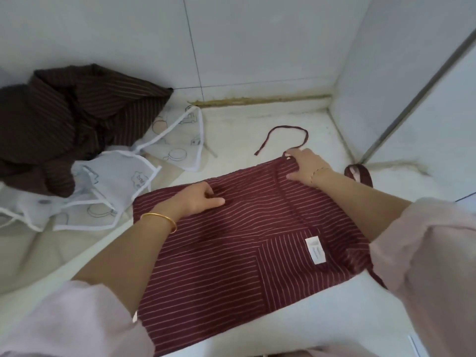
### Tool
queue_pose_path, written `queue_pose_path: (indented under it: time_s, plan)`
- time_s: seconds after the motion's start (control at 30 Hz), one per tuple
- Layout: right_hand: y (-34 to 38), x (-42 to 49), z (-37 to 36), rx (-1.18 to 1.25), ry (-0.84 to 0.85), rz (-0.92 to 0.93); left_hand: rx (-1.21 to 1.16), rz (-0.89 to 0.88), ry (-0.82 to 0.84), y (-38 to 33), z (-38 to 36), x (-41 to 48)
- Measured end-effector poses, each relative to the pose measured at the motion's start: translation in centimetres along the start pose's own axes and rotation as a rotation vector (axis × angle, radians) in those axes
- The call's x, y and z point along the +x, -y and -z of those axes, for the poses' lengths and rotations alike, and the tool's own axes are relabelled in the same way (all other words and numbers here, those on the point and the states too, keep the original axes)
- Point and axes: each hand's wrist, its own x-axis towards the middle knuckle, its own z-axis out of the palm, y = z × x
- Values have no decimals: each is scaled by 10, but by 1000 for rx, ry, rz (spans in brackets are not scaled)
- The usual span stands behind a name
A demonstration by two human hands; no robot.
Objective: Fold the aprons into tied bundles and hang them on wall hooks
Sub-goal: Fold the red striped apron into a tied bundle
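A person's right hand (306,167) grips the far corner of a maroon striped apron (231,240), fingers curled over the hem where the tie string (288,130) leaves it; the left hand (203,199) rests on the cloth just to the left of that grip, fingers partly curled, and whether it pinches a fold or only presses cannot be told. The apron lies flat on a white worktop (257,117), spreading from the grip back toward the person, with its pocket and white label (316,249) facing up.

The step in hand appears to be the first fold. It would go best with the held corner drawn taut and carried over while the left hand pins the crease line; the string, looping loose beyond the grip, should be kept out of the fold for the later tie.

A second strap loop (360,173) lies just right of the grip. Past it a side panel (412,86) closes that side, and the tiled wall (257,47) stands beyond the string, so free room is mostly toward the person. Well to the left, a white printed apron (116,181) reaches the maroon cloth's edge, with a dark brown striped apron (64,119) heaped on it; a wide sweep that way could snag them.
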Motion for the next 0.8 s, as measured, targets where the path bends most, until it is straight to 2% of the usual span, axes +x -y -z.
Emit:
queue_pose_path:
  time_s: [0.07,0.17,0.23,0.3,0.33,0.4,0.43,0.5,0.57,0.6,0.63,0.67,0.73,0.77,0.8]
  plan:
    - [-4,-4,-14,-344,-32,169,95,15,-11,8,-2,6]
    - [-5,-10,-26,-660,-240,363,78,7,-28,0,-3,15]
    - [-3,-7,-34,-672,-403,435,78,-9,-40,-11,-2,25]
    - [8,-9,-37,-626,-430,423,101,-21,-27,-19,-2,38]
    - [18,-11,-36,-535,-340,340,110,-31,-21,-22,-3,45]
    - [33,-12,-35,-370,-17,73,120,-59,-25,-28,-5,57]
    - [36,-7,-36,-356,120,25,126,-73,-35,-32,-6,65]
    - [40,-6,-36,-312,266,66,157,-105,-49,-38,-10,71]
    - [41,-1,-34,-50,494,52,194,-126,-66,-44,-14,75]
    - [43,3,-27,220,612,-9,205,-133,-75,-45,-16,76]
    - [43,11,-19,580,645,-91,213,-139,-87,-47,-17,77]
    - [40,20,-7,990,559,-161,214,-142,-98,-48,-17,78]
    - [29,43,24,1752,156,-244,205,-146,-111,-48,-18,79]
    - [20,55,37,1945,-20,-247,197,-147,-117,-48,-19,80]
    - [11,64,45,1970,-117,-242,188,-146,-119,-48,-19,80]
